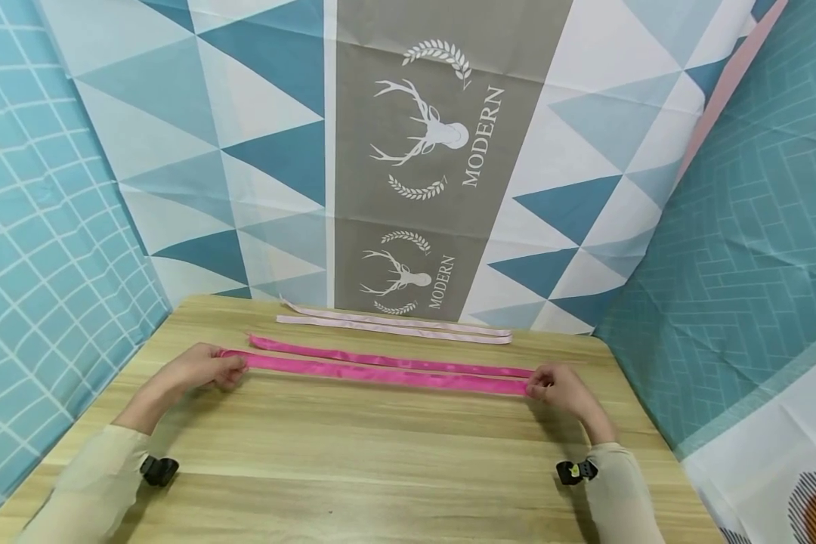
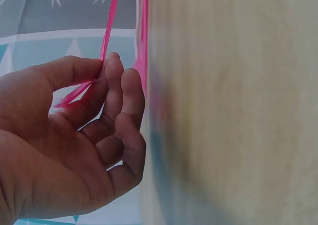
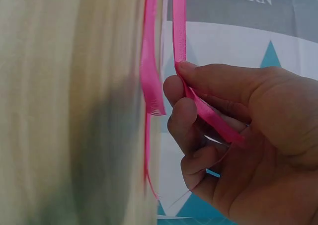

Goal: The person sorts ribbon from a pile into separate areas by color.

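Observation:
A bright pink ribbon (image 1: 381,373) stretches nearly straight between the two hands. At its left end, the left hand (image 1: 207,368) pinches it between thumb and forefinger. The right hand (image 1: 563,387) pinches the opposite end the same way. In the right wrist view, a short tail of the held ribbon (image 3: 213,118) runs back toward the palm. A frayed tip (image 2: 63,103) pokes out past the left thumb in the left wrist view. Just behind the held strip, a second bright pink ribbon (image 1: 353,357) lies along the wooden table (image 1: 353,461), its end near the right hand.
Two pale pink ribbons (image 1: 394,330) lie side by side at the table's back edge. Behind them rises a patterned cloth (image 1: 272,249) with triangles and deer heads. Blue tiled cloth (image 1: 34,227) borders the left, teal cloth (image 1: 734,249) the right.

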Demonstrator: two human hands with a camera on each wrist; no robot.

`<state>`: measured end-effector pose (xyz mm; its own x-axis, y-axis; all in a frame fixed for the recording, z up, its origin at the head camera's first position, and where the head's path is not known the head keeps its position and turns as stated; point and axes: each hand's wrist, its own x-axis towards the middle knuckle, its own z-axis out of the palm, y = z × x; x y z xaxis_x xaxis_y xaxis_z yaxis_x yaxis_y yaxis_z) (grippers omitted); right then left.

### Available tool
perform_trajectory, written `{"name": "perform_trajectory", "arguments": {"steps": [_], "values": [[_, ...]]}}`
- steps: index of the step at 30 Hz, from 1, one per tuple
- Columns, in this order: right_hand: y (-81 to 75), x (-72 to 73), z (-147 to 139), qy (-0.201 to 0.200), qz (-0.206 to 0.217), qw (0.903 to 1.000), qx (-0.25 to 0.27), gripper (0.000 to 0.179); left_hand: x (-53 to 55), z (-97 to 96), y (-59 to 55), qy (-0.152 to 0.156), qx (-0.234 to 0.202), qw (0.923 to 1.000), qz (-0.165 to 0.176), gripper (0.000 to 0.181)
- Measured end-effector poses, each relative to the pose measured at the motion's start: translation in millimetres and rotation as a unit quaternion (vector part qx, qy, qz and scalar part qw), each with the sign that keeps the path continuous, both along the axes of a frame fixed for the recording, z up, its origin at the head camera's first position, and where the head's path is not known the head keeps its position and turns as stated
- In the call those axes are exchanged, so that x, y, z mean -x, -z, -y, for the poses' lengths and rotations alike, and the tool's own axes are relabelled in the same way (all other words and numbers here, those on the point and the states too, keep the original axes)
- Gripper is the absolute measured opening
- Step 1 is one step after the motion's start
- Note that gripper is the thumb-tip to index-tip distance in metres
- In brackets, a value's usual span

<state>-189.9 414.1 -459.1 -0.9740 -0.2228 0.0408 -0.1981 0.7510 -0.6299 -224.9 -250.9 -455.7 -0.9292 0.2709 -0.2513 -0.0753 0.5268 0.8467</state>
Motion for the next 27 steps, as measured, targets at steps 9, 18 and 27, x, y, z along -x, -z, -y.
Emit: {"name": "perform_trajectory", "arguments": {"steps": [9,18,27], "values": [[12.5,2.9,7,0.016,0.026,0.9995,-0.001,0.005,0.4,3.9,11.4,0.0,0.015,0.9999,-0.007,0.032],[16.1,3.7,12,0.022,0.049,0.9986,-0.001,0.007,-3.1,1.9,10.7,-0.007,0.024,0.9997,-0.004,0.033],[-8.0,-9.0,7,0.033,0.05,0.9968,-0.053,0.007,-3.9,6.5,5.2,0.016,0.034,0.9993,-0.003,0.028]]}}
